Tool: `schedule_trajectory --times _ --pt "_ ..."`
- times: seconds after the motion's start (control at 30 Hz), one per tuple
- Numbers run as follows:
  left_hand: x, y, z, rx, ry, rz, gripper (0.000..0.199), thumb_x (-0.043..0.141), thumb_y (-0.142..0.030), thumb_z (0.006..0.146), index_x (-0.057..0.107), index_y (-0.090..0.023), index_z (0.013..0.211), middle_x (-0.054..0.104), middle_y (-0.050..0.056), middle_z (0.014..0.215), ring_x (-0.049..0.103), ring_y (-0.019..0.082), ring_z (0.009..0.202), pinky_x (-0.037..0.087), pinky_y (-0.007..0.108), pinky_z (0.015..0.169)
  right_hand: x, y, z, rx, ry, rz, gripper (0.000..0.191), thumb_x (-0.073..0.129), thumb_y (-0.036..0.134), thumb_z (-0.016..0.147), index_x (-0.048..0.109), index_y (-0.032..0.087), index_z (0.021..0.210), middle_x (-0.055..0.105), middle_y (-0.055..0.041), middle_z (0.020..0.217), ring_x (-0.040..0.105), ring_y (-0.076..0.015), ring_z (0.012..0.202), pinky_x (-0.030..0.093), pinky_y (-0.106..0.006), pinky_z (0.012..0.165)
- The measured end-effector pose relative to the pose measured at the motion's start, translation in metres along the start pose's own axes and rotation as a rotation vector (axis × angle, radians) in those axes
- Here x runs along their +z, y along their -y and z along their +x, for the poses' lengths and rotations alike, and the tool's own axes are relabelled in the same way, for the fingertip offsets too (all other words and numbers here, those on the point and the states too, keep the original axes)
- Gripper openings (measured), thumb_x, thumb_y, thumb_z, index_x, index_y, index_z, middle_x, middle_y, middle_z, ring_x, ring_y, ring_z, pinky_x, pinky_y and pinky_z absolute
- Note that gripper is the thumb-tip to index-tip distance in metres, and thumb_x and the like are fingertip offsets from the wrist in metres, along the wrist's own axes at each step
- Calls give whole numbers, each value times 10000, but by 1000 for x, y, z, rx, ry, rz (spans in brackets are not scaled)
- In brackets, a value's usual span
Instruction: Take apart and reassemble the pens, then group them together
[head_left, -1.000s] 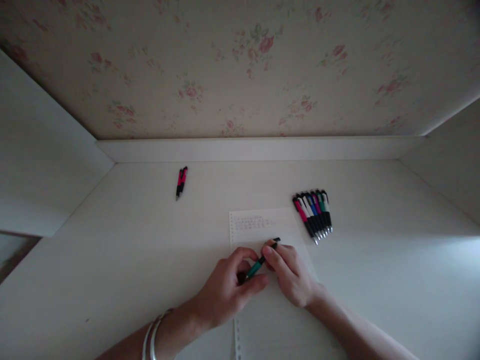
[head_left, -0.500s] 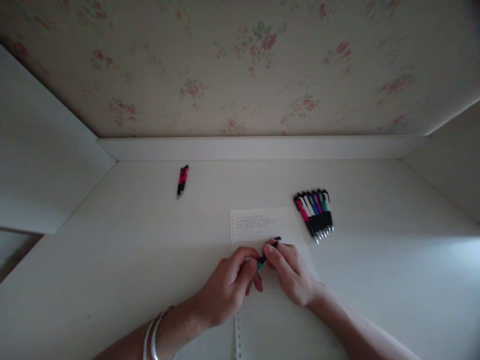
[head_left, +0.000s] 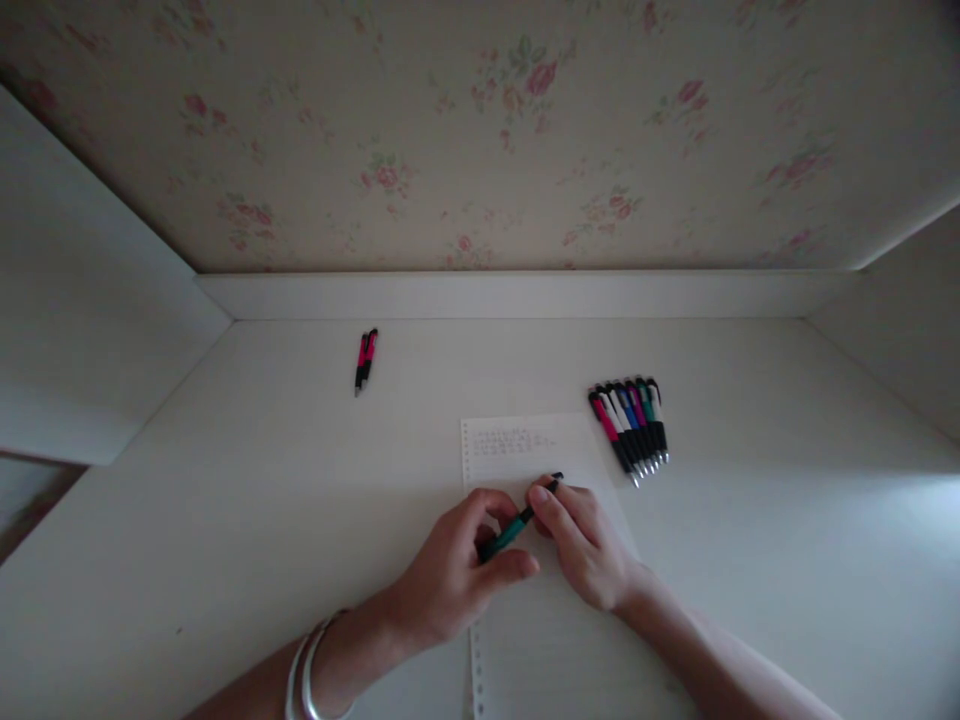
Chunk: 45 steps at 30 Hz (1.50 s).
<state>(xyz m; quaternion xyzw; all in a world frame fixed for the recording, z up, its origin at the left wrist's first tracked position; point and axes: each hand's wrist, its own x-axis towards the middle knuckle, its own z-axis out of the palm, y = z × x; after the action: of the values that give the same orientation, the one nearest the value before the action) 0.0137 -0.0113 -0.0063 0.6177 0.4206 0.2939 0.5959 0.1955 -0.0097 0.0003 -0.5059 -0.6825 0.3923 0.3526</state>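
Note:
A green and black pen (head_left: pixel 506 537) slants between my two hands above a sheet of lined paper (head_left: pixel 540 620). My right hand (head_left: pixel 581 540) pinches the black part of the pen with thumb and fingers; a short black end shows past the fingertips. Around the green part curves my left hand (head_left: pixel 457 560), its thumb lifted off the pen and spread from the fingers. The pen's green end lies in the hollow of that hand, partly hidden. Rows of handwriting fill the top of the paper, which has a punched left edge.
To the right of the paper lies a slanted row of several pens (head_left: pixel 630 425) in mixed colours, tips toward me. Two pink and black pens (head_left: pixel 366 360) lie at the back left. White panels and a raised back ledge (head_left: pixel 517 296) enclose the desk.
My left thumb has come away from the pen and dropped lower, so more of the green barrel shows. My right hand keeps its place and its pinch.

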Motion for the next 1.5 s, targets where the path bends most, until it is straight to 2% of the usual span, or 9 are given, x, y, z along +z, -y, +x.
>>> schedule_trajectory --times 0.13,0.33,0.53,0.77,0.97,1.07,1.23,1.43,1.5 --pt "-1 -8 0 -38 0 78 306 599 -467 916 576 -162 902 529 -17 690 475 119 613 363 226 558 0 -1 0 -17 -2 10 497 286 452 1043 434 222 629 491 16 602 455 -132 539 366 -276 551" --pt "-2 -13 -2 -26 87 152 459 338 -461 1028 579 -166 773 514 -4 645 464 123 592 360 242 561 0 -1 -1 -22 21 38 481 292 413 1053 503 217 668 564 -2 649 519 -140 599 404 -276 614" --pt "2 -2 -4 -51 50 -39 346 366 -472 1023 525 -183 1130 581 0 775 404 78 477 318 207 434 0 1 -1 -11 -10 19 480 297 441 1046 464 223 653 524 7 623 487 -141 564 386 -284 579" --pt "4 2 -2 -51 34 -89 368 332 -485 1030 526 -173 1036 628 14 757 466 85 509 368 210 475 -1 1 -1 -19 23 23 516 290 422 1053 506 216 631 538 6 615 484 -138 567 391 -285 599" --pt "0 -4 -1 1 21 62 329 688 -456 857 585 -161 961 526 -16 725 461 119 633 358 226 549 -1 2 -1 -9 -7 -35 516 275 492 1038 462 221 639 511 4 606 472 -141 554 381 -288 567" --pt "-1 -11 1 17 -6 112 263 576 -423 939 593 -163 903 534 5 744 488 136 664 385 242 585 0 3 -1 -18 -17 -13 513 283 485 1038 460 220 635 524 2 617 487 -139 564 391 -284 570" --pt "-3 -14 0 44 40 132 409 410 -402 1019 572 -168 725 525 21 760 515 142 696 414 256 641 1 2 0 -25 -23 -6 483 305 453 1041 477 219 654 529 6 617 488 -135 563 386 -278 565" --pt "0 -5 -2 -26 58 -39 377 393 -457 1020 572 -161 1169 552 5 740 494 136 639 419 256 596 0 2 3 7 -38 23 466 334 449 1030 413 224 629 505 19 584 452 -120 521 364 -256 519" --pt "1 -3 -2 -46 50 -90 396 382 -472 1020 552 -156 1188 578 20 777 502 134 652 426 254 591 0 2 4 34 -40 34 453 370 452 1019 422 222 632 513 24 568 452 -115 511 356 -246 500"
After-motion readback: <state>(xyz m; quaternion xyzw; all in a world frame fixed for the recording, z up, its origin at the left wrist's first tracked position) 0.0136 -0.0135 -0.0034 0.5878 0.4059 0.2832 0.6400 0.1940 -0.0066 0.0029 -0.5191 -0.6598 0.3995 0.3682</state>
